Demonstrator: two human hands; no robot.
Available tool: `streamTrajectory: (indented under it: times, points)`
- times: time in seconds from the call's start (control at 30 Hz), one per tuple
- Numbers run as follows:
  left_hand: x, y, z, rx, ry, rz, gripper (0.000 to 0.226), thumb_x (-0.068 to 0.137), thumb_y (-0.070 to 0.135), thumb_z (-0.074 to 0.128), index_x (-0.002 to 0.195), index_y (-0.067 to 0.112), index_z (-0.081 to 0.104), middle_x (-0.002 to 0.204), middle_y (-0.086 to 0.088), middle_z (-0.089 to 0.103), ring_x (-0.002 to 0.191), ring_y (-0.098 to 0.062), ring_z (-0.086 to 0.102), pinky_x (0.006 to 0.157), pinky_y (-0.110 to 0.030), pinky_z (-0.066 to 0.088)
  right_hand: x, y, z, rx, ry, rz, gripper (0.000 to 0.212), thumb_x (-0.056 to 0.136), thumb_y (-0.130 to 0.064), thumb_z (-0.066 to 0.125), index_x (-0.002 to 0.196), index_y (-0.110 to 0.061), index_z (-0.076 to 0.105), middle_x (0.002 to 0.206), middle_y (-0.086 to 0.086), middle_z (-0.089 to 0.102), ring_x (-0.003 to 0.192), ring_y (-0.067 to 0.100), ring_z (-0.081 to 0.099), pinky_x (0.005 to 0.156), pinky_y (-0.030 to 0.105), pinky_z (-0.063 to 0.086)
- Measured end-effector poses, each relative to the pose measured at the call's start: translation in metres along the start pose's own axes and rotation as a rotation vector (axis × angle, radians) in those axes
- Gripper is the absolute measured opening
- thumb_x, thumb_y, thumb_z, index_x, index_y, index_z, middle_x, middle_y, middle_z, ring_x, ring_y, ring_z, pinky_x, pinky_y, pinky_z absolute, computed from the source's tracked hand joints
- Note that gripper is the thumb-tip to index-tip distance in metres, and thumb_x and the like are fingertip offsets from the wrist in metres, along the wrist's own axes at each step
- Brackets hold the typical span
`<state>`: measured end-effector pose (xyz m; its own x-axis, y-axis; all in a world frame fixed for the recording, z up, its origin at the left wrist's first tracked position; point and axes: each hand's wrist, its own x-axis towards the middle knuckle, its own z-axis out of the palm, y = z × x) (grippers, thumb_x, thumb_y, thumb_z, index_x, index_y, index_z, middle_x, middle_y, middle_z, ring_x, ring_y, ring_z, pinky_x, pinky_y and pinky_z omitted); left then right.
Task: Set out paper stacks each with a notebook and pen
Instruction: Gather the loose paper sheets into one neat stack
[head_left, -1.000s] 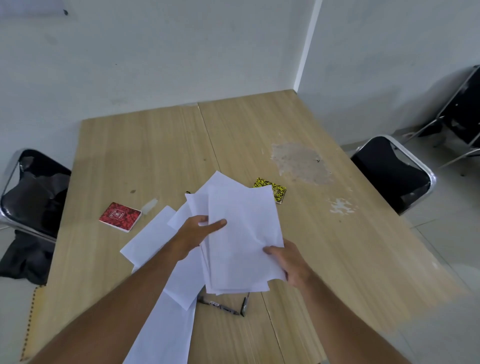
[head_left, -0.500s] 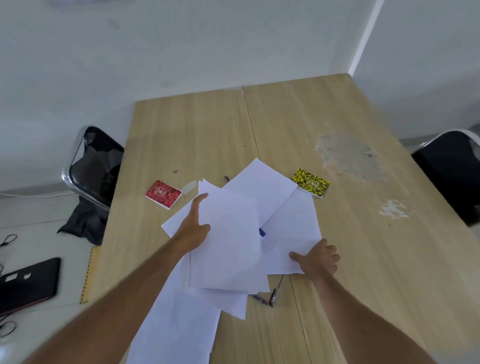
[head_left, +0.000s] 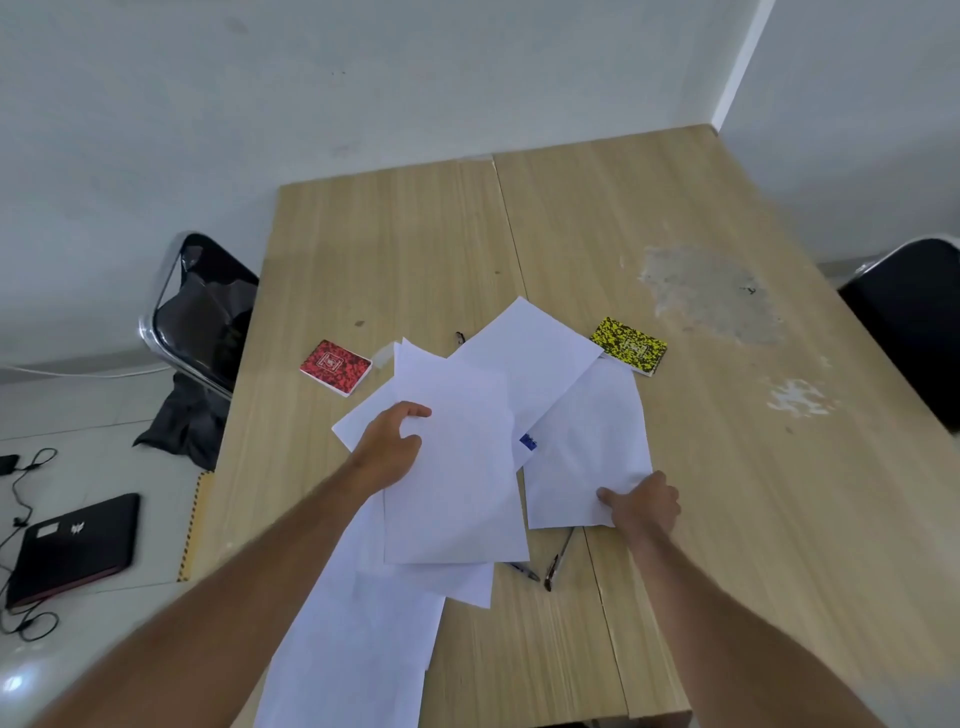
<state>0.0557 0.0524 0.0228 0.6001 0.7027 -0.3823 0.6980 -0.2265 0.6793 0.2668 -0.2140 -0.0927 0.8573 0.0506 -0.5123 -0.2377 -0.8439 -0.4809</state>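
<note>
Black closed laptop (head_left: 72, 545) lies on the floor well to the left of the left hand (head_left: 387, 449). Up and left of that grip sits the small red patterned notebook (head_left: 335, 366) on the pale wooden worktop (head_left: 405, 249). The left grip is closed on a loose white paper sheet (head_left: 454, 467), thumb on top and fingers curled at its left edge, the sheet lying over other scattered sheets that spill toward the near edge. The right hand (head_left: 641, 506) pinches the near corner of a second white sheet (head_left: 587, 447). Between the two grips and a little nearer lie two dark pens (head_left: 550, 564), partly under the paper. Up from the right grip rests the yellow speckled notebook (head_left: 629, 352), its left corner touching paper. The sheets look light, limp and prone to sliding over one another, so they are best gathered by their edges and squared together; the notebooks look stiff enough to lift by one side
</note>
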Motion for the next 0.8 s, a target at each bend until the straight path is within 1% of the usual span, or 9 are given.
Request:
streamTrajectory:
  times: [0.1,0.17,0.23,0.33,0.43,0.57,0.63,0.73,0.8]
  points:
    - [-0.005,-0.001,0.001,-0.008,0.017,0.0,0.049,0.091,0.001,0.047,0.13,0.027,0.06,0.144,0.002,0.052,0.111,-0.022,0.059,0.064,-0.022,0.046,-0.002,0.006,-0.001,0.043,0.006,-0.074,0.053,0.08,-0.023,0.086,0.119,-0.001,0.058,0.122,0.019,0.064,0.118,0.041,0.058,0.092,0.047,0.053]
    - [-0.009,-0.001,0.004,-0.011,0.027,0.008,0.048,0.091,0.001,0.048,0.131,0.025,0.06,0.144,0.001,0.052,0.118,-0.022,0.057,0.073,-0.024,0.048,-0.006,0.01,-0.001,-0.032,0.038,-0.141,0.045,0.084,-0.027,0.082,0.119,-0.004,0.064,0.121,0.016,0.065,0.115,0.04,0.058,0.092,0.045,0.052]
    - [-0.014,0.0,0.007,-0.008,0.031,0.011,0.048,0.092,0.001,0.048,0.132,0.025,0.06,0.144,0.002,0.051,0.121,-0.022,0.056,0.074,-0.025,0.047,-0.01,0.015,0.0,-0.109,0.098,-0.182,0.038,0.088,-0.03,0.077,0.118,-0.009,0.069,0.121,0.015,0.063,0.113,0.039,0.055,0.092,0.044,0.05]
    - [-0.02,0.0,0.013,0.0,0.027,0.004,0.047,0.093,0.002,0.047,0.133,0.025,0.059,0.146,0.001,0.049,0.124,-0.024,0.055,0.081,-0.028,0.05,-0.015,0.021,0.001,-0.032,0.116,-0.197,0.016,0.093,-0.023,0.067,0.098,-0.009,0.073,0.1,0.01,0.073,0.099,0.035,0.064,0.084,0.041,0.055]
    - [-0.021,0.002,0.02,0.013,0.028,0.005,0.046,0.094,0.001,0.047,0.134,0.022,0.059,0.148,-0.002,0.049,0.13,-0.024,0.051,0.098,-0.036,0.051,-0.022,0.018,-0.007,0.039,0.11,-0.175,0.017,0.092,-0.022,0.062,0.08,-0.011,0.066,0.077,0.002,0.069,0.081,0.03,0.067,0.075,0.04,0.057]
    - [-0.019,0.003,0.022,0.025,0.01,0.002,0.048,0.094,0.001,0.046,0.136,0.021,0.059,0.15,-0.003,0.049,0.134,-0.023,0.049,0.103,-0.035,0.049,-0.032,-0.001,-0.025,0.124,0.13,-0.252,0.015,0.082,-0.029,0.062,0.074,-0.017,0.062,0.078,0.0,0.067,0.073,0.024,0.064,0.069,0.037,0.057]
    - [-0.016,0.004,0.021,0.032,0.008,-0.01,0.049,0.095,0.001,0.046,0.138,0.02,0.058,0.152,-0.004,0.048,0.134,-0.024,0.049,0.098,-0.032,0.051,-0.037,-0.012,-0.039,0.177,0.108,-0.289,0.018,0.08,-0.03,0.062,0.072,-0.014,0.059,0.076,0.002,0.065,0.066,0.021,0.06,0.06,0.032,0.049]
    - [-0.012,0.008,0.02,0.018,-0.02,-0.04,0.049,0.095,0.003,0.047,0.139,0.02,0.057,0.152,-0.005,0.046,0.117,-0.022,0.056,0.071,-0.024,0.05,-0.05,-0.037,-0.068,0.214,0.146,-0.282,0.023,0.083,-0.028,0.062,0.074,-0.008,0.056,0.068,0.0,0.056,0.06,0.021,0.05,0.055,0.031,0.037]
    - [-0.01,0.016,0.019,0.013,-0.027,-0.034,0.049,0.095,0.003,0.047,0.14,0.018,0.057,0.151,-0.005,0.046,0.113,-0.02,0.055,0.074,-0.025,0.05,-0.057,-0.054,-0.091,0.235,0.201,-0.29,0.025,0.084,-0.03,0.062,0.071,-0.011,0.052,0.065,-0.002,0.053,0.059,0.021,0.048,0.055,0.031,0.036]
